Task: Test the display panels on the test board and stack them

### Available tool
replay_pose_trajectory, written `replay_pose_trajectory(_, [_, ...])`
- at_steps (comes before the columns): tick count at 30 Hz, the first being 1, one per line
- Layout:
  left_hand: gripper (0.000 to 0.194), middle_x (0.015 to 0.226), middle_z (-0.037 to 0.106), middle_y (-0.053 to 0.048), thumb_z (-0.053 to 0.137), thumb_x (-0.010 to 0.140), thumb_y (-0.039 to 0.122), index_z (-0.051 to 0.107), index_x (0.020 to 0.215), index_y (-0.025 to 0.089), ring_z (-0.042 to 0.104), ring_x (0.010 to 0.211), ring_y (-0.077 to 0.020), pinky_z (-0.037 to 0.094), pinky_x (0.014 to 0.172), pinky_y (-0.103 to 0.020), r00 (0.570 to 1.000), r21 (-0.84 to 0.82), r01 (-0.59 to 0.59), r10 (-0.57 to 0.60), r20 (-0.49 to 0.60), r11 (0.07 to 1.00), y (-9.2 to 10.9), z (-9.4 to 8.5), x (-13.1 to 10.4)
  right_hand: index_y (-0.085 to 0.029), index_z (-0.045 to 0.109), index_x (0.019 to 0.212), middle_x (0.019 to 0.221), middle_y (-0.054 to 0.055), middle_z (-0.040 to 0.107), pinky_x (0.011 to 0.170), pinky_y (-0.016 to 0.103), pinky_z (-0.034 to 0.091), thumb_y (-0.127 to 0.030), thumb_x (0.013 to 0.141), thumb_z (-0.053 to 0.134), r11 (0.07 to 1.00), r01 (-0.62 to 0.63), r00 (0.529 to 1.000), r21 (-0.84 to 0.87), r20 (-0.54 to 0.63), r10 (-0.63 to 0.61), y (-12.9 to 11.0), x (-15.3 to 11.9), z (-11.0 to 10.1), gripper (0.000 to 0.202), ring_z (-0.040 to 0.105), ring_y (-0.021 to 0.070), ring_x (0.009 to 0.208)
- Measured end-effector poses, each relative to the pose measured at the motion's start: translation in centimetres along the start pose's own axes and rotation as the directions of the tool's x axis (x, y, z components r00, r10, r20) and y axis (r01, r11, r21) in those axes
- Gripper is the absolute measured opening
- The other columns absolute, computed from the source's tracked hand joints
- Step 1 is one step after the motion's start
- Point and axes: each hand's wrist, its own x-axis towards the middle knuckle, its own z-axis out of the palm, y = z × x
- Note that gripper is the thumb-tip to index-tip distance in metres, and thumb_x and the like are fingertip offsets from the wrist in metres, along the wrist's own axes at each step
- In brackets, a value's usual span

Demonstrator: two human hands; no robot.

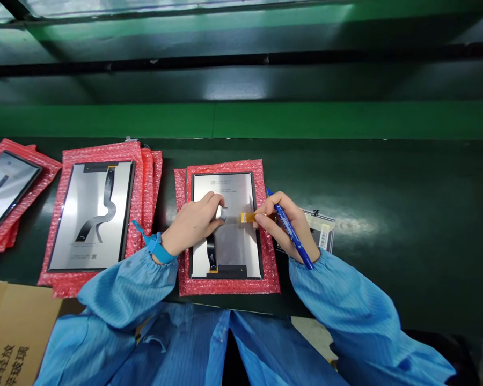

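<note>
Cardboard box: at the lower left corner, the box [18, 316] shows dark printed characters (cut off by the edge).
Far-left panel: the tilted panel [14, 185] lies on pink bubble wrap, partly out of view.
Second panel: this silver-backed panel [80, 203], with a curving dark ribbon cable [110, 185], rests on stacked bubble wrap.
Left hand: the left hand [194, 219], a blue strap [161, 249] at its wrist, has its fingers curled closed around a small pale object [222, 213] (mostly hidden) over the middle panel.
Middle panel: the silver-backed panel [239, 244] lies on bubble wrap on the bench [406, 241], between and beneath the hands.
Right hand: the right hand [285, 221] pinches an orange connector strip [245, 217] between thumb and fingertips, above the panel's right half; a blue pen [292, 233] lies slantwise across the hand.
Barcode label: the white label [324, 236] shows on an item partly behind the right hand.
</note>
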Motion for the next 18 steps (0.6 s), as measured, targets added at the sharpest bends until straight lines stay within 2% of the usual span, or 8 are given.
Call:
replay_pose_trajectory(5, [0.01, 0.096, 0.055, -0.003, 0.062, 0.087, 0.024, 0.054, 0.089, 0.018, 0.054, 0.071, -0.0138, 0.044, 0.064, -0.03, 1.0, -0.155, -0.031, 0.031, -0.008, 0.987, -0.01, 0.26, 0.1, -0.023, 0.044, 0.084, 0.081, 0.001, 0.068, 0.065, 0.028, 0.051, -0.037, 0.092, 0.067, 1.0, 0.003, 1.0, -0.022, -0.017, -0.004, 0.05, -0.14, 0.13, 0.028, 0.068, 0.0153, 0.072])
replay_pose_trajectory(8, [0.014, 0.082, 0.054, 0.0, 0.056, 0.091, 0.026, 0.051, 0.08, 0.019, 0.049, 0.067, -0.0128, 0.039, 0.063, -0.029, 0.998, -0.317, -0.047, 0.031, -0.055, 0.947, 0.13, 0.21, 0.22, -0.023, 0.045, 0.084, 0.086, 0.003, 0.069, 0.066, 0.029, 0.052, -0.035, 0.091, 0.067, 0.999, 0.008, 0.999, -0.048, -0.047, -0.011, 0.04, -0.38, 0.3, 0.026, 0.068, 0.0157, 0.074])
replay_pose_trajectory(11, [0.018, 0.072, 0.052, 0.002, 0.053, 0.093, 0.03, 0.05, 0.078, 0.02, 0.045, 0.062, -0.0117, 0.036, 0.06, -0.029, 0.998, -0.504, -0.01, -0.022, -0.057, 0.864, 0.11, 0.08, 0.27, -0.023, 0.046, 0.085, 0.089, 0.003, 0.07, 0.064, 0.029, 0.051, -0.032, 0.091, 0.066, 0.996, 0.005, 0.996, -0.084, -0.084, -0.012, -0.09, -0.64, 0.45, 0.023, 0.066, 0.0151, 0.072])
replay_pose_trajectory(13, [0.015, 0.085, 0.06, -0.002, 0.053, 0.093, 0.034, 0.053, 0.089, 0.02, 0.049, 0.068, -0.0121, 0.04, 0.063, -0.029, 0.997, -0.668, 0.018, -0.068, -0.048, 0.744, 0.05, -0.04, 0.25, -0.023, 0.045, 0.085, 0.088, 0.002, 0.07, 0.06, 0.028, 0.049, -0.029, 0.09, 0.064, 0.995, 0.004, 0.996, -0.097, -0.09, -0.013, -0.22, -0.75, 0.52, 0.021, 0.065, 0.0145, 0.069])
replay_pose_trajectory(16, [0.034, 0.116, 0.064, -0.009, 0.054, 0.091, 0.038, 0.05, 0.12, 0.02, 0.052, 0.071, -0.0112, 0.043, 0.063, -0.028, 0.991, -0.895, 0.104, -0.12, 0.057, 0.434, 0.02, -0.3, 0.15, -0.023, 0.044, 0.084, 0.086, 0.001, 0.07, 0.055, 0.027, 0.045, -0.026, 0.09, 0.063, 0.995, 0.007, 0.995, -0.097, -0.093, -0.016, -0.4, -0.77, 0.63, 0.02, 0.063, 0.0138, 0.066])
replay_pose_trajectory(18, [0.041, 0.107, 0.07, -0.01, 0.054, 0.091, 0.042, 0.052, 0.125, 0.018, 0.043, 0.058, -0.0092, 0.038, 0.056, -0.028, 0.979, -0.946, 0.202, -0.028, 0.201, 0.254, 0.04, -0.45, 0.08, -0.024, 0.044, 0.085, 0.084, 0.0, 0.069, 0.054, 0.026, 0.045, -0.025, 0.088, 0.065, 0.995, -0.004, 0.995, -0.101, -0.097, -0.006, -0.49, -0.76, 0.71, 0.022, 0.062, 0.0131, 0.065])
